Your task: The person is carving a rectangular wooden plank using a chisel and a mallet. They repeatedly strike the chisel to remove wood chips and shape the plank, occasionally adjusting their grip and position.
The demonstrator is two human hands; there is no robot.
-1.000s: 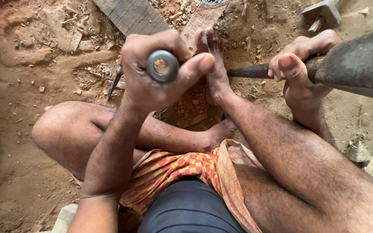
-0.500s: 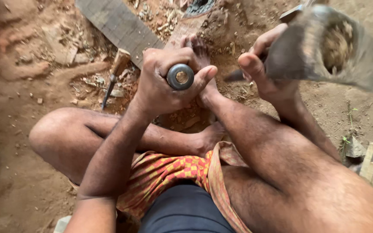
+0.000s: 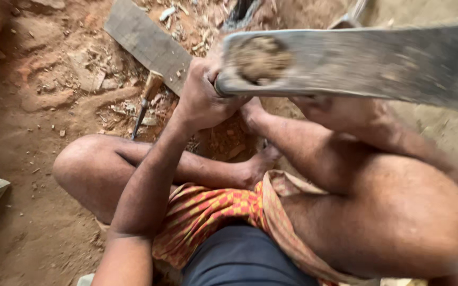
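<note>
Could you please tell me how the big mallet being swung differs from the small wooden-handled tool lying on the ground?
The mallet is large, raised in the air and blurred with motion; the small tool lies sharp and untouched on the dirt. The mallet's head is broad and grey; the small tool is slim, with a pale wooden handle and a thin dark shaft. The left hand is nearest both.

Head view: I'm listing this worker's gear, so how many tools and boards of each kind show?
Large grey wooden mallet, blurred in mid-swing: 1
Slim wooden-handled chisel lying on the dirt: 1
Flat grey wooden plank: 1
Total: 3
Whatever sits in the grip of the left hand is hidden by the mallet, so it is not counted.
</note>
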